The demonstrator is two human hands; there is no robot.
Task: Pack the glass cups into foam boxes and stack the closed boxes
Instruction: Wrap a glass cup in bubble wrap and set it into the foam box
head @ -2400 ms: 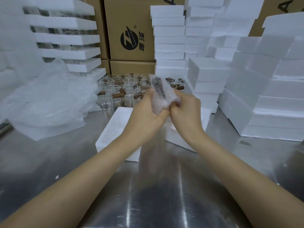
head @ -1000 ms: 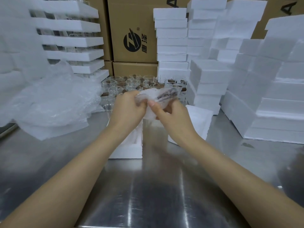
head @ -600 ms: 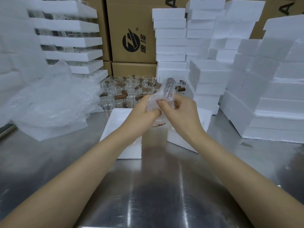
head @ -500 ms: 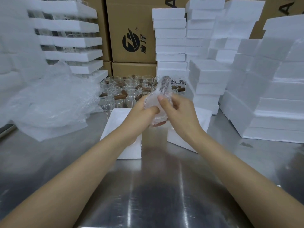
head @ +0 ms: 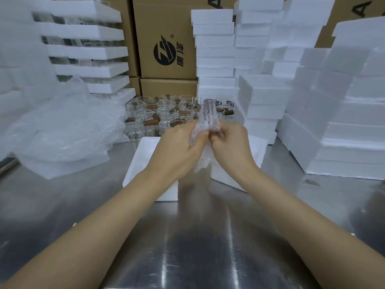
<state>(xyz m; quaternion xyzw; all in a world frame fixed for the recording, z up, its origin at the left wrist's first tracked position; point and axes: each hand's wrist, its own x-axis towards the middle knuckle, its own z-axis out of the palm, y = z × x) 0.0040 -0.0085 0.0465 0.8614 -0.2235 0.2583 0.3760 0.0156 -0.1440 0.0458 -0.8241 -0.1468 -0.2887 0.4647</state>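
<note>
Head camera, looking down the forearms: both hands meet above the steel table (head: 198,247). The left hand (head: 183,147) and the right hand (head: 231,144) each have fingers and thumb curled tight round a bubble-wrapped piece (head: 209,115), pinching it at its lower half, knuckles almost touching. Something dark brown shows through the wrap; what it is, I cannot tell. Its long axis stands close to upright, the upper end pointing up and away from the person towards the cups, and a loose tail of wrap hangs below the hands.

Writing now. The big cardboard carton (head: 166,21) behind carries a round black logo (head: 164,52) with a slanted mark, a small ® above it, and two black characters beside it turned on their side, which I cannot read. Parts of large black letters show at the top edge, one like an A.

The glass cups (head: 166,113) stand upright in a cluster at the back of the table, mouths up, with brown stub handles sticking out sideways in different directions. Just in front of them, under the hands, lies an open foam box (head: 141,159), and a second foam piece (head: 256,147) lies beside it to the right.

A heap of clear bubble wrap (head: 62,126) sits on the left. Stacks of white foam boxes (head: 214,49) rise behind and along the right.
</note>
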